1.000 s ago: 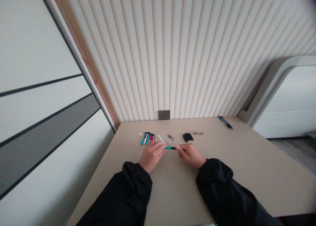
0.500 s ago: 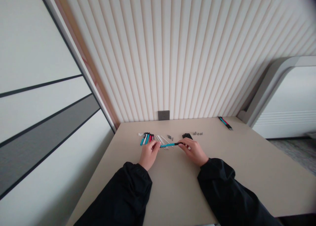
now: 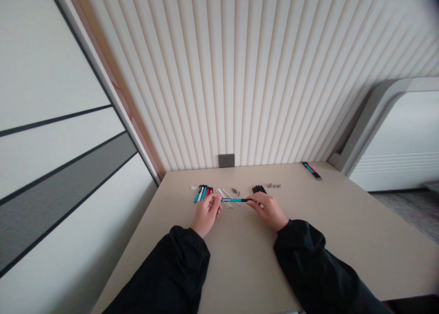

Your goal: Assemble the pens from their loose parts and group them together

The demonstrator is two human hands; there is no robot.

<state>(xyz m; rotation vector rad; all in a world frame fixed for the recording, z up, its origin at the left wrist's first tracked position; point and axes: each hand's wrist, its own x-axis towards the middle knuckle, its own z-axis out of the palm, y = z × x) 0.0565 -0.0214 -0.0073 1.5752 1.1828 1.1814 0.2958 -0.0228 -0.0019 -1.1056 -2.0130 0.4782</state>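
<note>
A blue pen [image 3: 236,200] with a black grip is held level above the table between both hands. My left hand [image 3: 207,212] pinches its blue end. At the black end, my right hand [image 3: 266,208] has its fingers closed; they cover the tip. Behind the pen lie several thin white refills [image 3: 226,202]. Beyond my left hand is a row of blue, white and red pen barrels [image 3: 203,193]. Several black grip pieces [image 3: 259,189] lie just behind my right hand.
On the beige table [image 3: 247,268], small grey parts [image 3: 235,191] lie mid-back, more grey pieces [image 3: 273,186] further right and small clear pieces [image 3: 194,187] to the left. Two pens [image 3: 312,170] rest at the back right. A ribbed wall [image 3: 226,76] with a socket [image 3: 226,160] bounds the back.
The pen has turned slightly towards level, and its side face looks different near my left fingers. My left hand has shifted its grip a little; my right hand stays nearly in place.
</note>
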